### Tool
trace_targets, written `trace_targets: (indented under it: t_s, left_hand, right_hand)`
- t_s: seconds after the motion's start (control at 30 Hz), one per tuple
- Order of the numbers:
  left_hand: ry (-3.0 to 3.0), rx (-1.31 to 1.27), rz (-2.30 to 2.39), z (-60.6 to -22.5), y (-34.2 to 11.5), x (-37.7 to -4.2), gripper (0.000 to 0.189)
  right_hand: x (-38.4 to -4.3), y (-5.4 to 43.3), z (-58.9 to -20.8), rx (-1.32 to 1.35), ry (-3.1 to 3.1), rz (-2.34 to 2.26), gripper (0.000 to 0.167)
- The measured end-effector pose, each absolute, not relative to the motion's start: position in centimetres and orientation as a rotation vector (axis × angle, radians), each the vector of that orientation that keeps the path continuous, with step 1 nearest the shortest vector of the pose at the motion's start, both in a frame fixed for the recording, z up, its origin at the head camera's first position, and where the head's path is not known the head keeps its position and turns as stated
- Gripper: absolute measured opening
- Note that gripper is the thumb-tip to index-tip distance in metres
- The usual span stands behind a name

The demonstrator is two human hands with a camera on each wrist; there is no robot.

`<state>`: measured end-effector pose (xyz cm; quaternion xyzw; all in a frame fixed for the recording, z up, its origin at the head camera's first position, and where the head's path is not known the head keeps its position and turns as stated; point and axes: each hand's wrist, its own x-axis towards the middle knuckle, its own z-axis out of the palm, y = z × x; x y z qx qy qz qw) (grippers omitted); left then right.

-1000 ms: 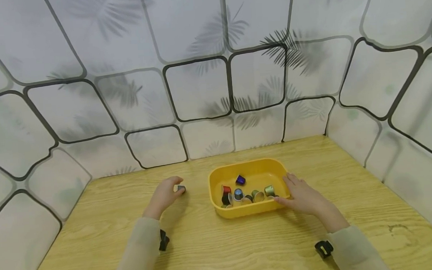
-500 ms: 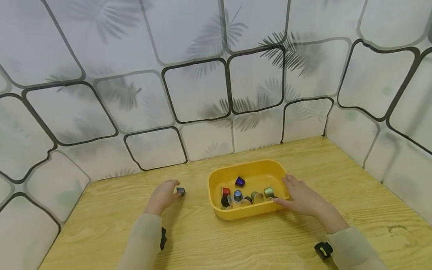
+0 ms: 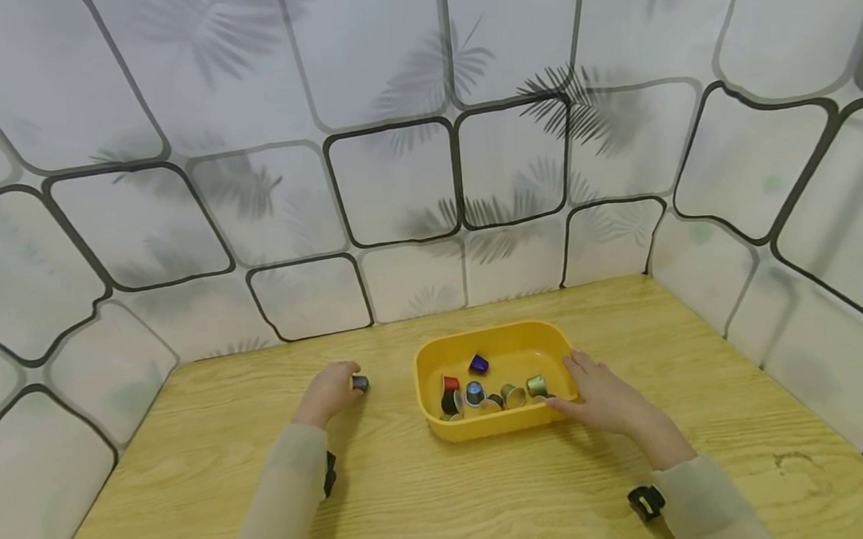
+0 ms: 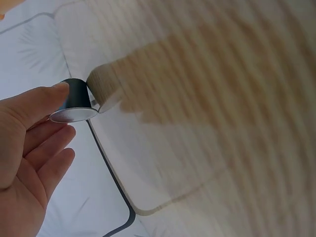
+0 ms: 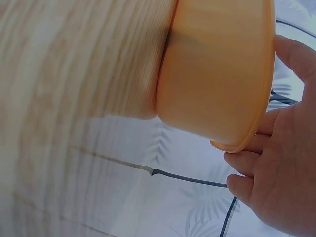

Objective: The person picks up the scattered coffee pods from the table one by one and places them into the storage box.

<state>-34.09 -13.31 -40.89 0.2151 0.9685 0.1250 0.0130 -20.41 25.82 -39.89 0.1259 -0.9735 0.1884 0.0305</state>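
Note:
My left hand is low over the table, left of the tray, with its thumb and fingers around a dark coffee capsule. The left wrist view shows my thumb on the dark side of the capsule, its silver foil lid at the bottom of that picture; the index finger is mostly hidden. My right hand rests on the right end of the yellow tray, thumb over the near rim and fingers fairly straight along the side. In the right wrist view the fingertips touch the tray's rim.
Several coffee capsules lie in the tray: a purple one apart from the rest, a red one, a blue one and a light green one. Patterned cloth walls enclose the wooden table at the back and sides.
My left thumb and fingers have closed in on the capsule, which stays at about the same spot on the table. My right hand keeps its place on the tray.

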Motion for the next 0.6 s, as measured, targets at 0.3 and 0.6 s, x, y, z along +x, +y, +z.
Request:
trace_targets:
  t_s: [0.3, 0.6]
  left_hand:
    - [2.998, 0.652, 0.407, -41.24, -13.39, -34.32, 0.036]
    - [2.991, 0.671, 0.493, -41.58, -13.58, -34.38, 0.033]
  right_hand:
    - [-20.37, 25.75, -39.84, 0.392, -2.991, 0.577, 0.085]
    - [-20.46, 25.82, -39.93, 0.401, -3.002, 0.591, 0.086]
